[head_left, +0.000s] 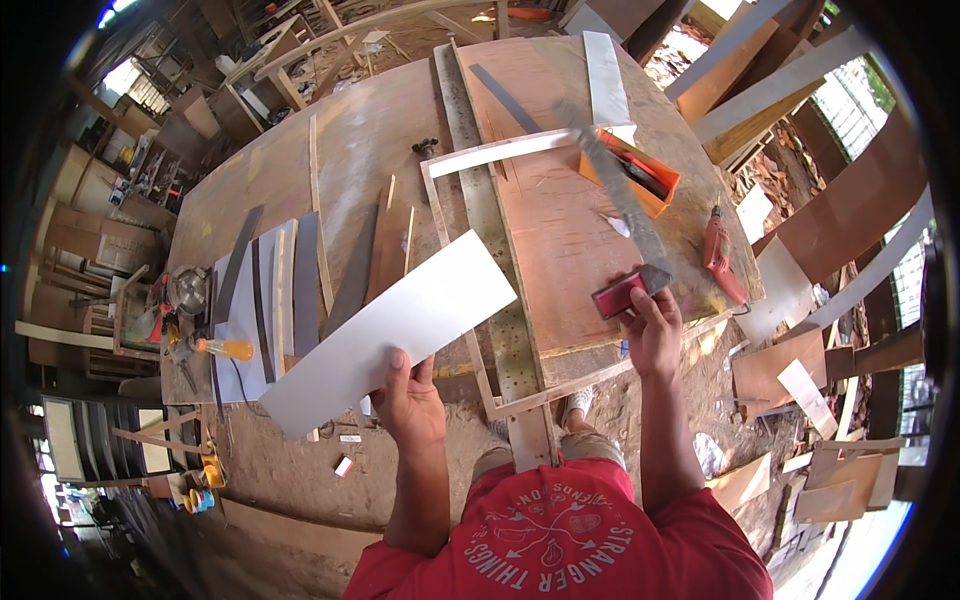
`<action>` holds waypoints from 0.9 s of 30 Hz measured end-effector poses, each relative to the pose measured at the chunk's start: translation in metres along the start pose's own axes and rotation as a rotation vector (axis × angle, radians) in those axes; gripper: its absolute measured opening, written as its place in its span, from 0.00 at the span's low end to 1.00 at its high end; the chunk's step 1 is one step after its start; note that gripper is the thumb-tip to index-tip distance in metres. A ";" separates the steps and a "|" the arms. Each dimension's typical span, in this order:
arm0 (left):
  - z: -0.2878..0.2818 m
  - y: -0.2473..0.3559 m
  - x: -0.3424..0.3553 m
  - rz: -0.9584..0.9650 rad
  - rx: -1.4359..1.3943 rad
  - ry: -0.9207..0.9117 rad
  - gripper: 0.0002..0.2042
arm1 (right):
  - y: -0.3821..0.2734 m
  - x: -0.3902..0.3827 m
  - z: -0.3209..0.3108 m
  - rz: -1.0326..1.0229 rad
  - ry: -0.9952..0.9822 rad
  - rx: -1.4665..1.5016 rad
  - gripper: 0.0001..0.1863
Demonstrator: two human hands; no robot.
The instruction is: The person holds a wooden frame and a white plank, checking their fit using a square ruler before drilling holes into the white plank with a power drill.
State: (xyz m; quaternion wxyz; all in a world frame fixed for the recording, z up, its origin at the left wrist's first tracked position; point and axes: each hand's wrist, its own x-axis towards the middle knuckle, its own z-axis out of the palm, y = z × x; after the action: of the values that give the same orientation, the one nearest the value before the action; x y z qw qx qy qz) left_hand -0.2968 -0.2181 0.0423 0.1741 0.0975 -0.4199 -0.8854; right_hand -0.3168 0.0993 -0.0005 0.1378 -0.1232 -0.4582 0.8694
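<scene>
My left hand (410,398) grips the lower edge of a long white panel strip (400,325), thumb on its face. The strip is held tilted, its right end higher and over a pale wooden frame (455,325). In my right hand (652,325) is a handsaw (622,292) with a red and black handle, its long grey blade smeared by motion and pointing away from me. The blade passes above a brown plywood sheet (555,240) and in front of an orange toolbox (655,205) with tools inside. Fingers of both hands are partly hidden.
A red power drill (718,255) lies at the table's right edge. At left are a circular saw (188,290), an orange-handled tool (225,348) and several narrow strips (305,270). A drilled metal rail (515,345) runs along the table (260,170). Scrap panels (780,375) lean at right.
</scene>
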 end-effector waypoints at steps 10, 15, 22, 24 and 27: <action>0.014 -0.033 -0.005 -0.108 -0.075 -0.039 0.26 | 0.017 -0.081 0.083 0.104 -0.279 0.017 0.11; 0.037 -0.034 -0.026 -0.139 0.006 -0.160 0.23 | 0.026 -0.076 0.102 0.069 -0.241 0.012 0.13; 0.023 -0.035 -0.032 -0.212 -0.044 -0.215 0.21 | 0.014 -0.076 0.119 -0.107 -0.129 0.052 0.34; 0.024 -0.034 -0.032 -0.207 -0.041 -0.217 0.21 | 0.011 -0.075 0.113 -0.149 -0.229 -0.018 0.44; 0.025 -0.035 -0.032 -0.198 -0.038 -0.216 0.21 | 0.011 -0.075 0.112 -0.163 -0.207 0.008 0.42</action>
State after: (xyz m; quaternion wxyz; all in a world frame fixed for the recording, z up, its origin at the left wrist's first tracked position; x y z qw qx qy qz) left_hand -0.2828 -0.1677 0.0317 0.0415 0.0395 -0.4077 -0.9113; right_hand -0.2867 -0.0192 0.0583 0.1604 0.0051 -0.4749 0.8653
